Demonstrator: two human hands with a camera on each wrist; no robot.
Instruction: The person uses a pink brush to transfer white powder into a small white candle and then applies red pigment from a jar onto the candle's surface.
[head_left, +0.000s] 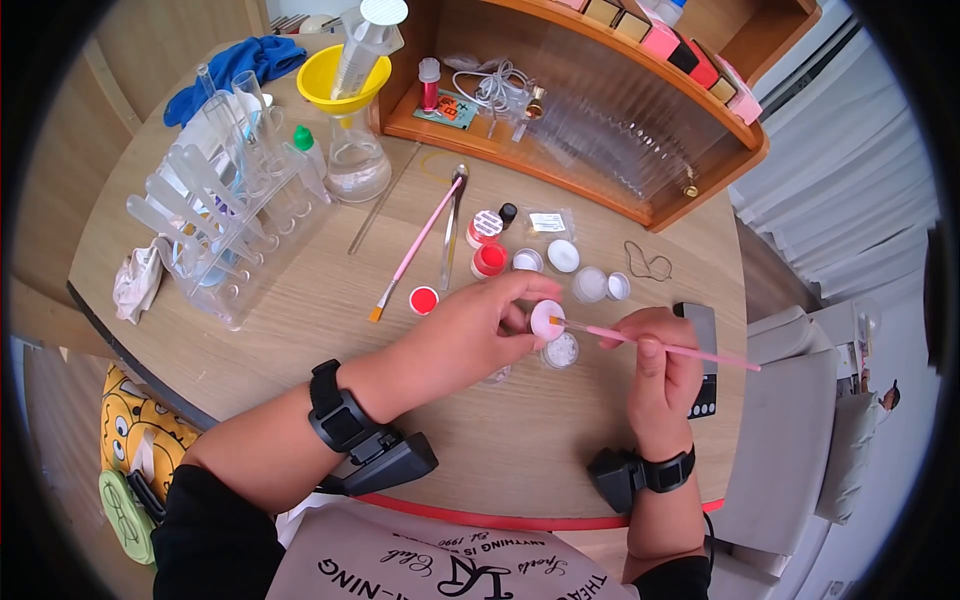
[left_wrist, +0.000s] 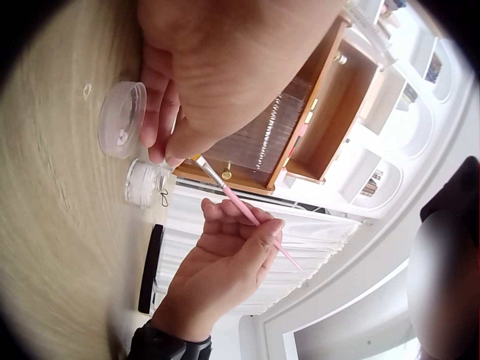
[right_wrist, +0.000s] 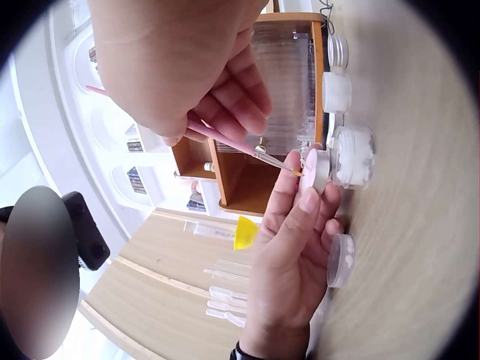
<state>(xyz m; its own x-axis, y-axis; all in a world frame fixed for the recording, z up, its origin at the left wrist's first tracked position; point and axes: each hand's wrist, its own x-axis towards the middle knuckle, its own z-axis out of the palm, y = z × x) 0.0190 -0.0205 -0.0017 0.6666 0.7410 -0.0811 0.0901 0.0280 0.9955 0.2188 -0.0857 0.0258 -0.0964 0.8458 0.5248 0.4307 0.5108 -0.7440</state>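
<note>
My left hand [head_left: 470,318] holds a small round white cap [right_wrist: 322,171] by its rim between thumb and fingers, its pale pink inner face turned toward the right hand. Between the thumb and fingers of my right hand [head_left: 662,372] is a slim pink-handled paintbrush [head_left: 700,352]. Its orange bristles [right_wrist: 297,173] meet the cap's pink face. Right below the cap stands a clear jar [head_left: 561,352] with white bits inside. A shallow clear dish [left_wrist: 122,120] with small pale pieces lies under the left hand, mostly hidden in the head view.
Red pots [head_left: 490,260] and white-topped jars [head_left: 563,256] stand beyond the hands. Another pink brush [head_left: 415,252] lies further left. A test tube rack [head_left: 250,240] and a flask [head_left: 357,165] with a yellow funnel stand at left, a wooden cabinet [head_left: 650,205] behind, a dark scale [head_left: 708,395] at right.
</note>
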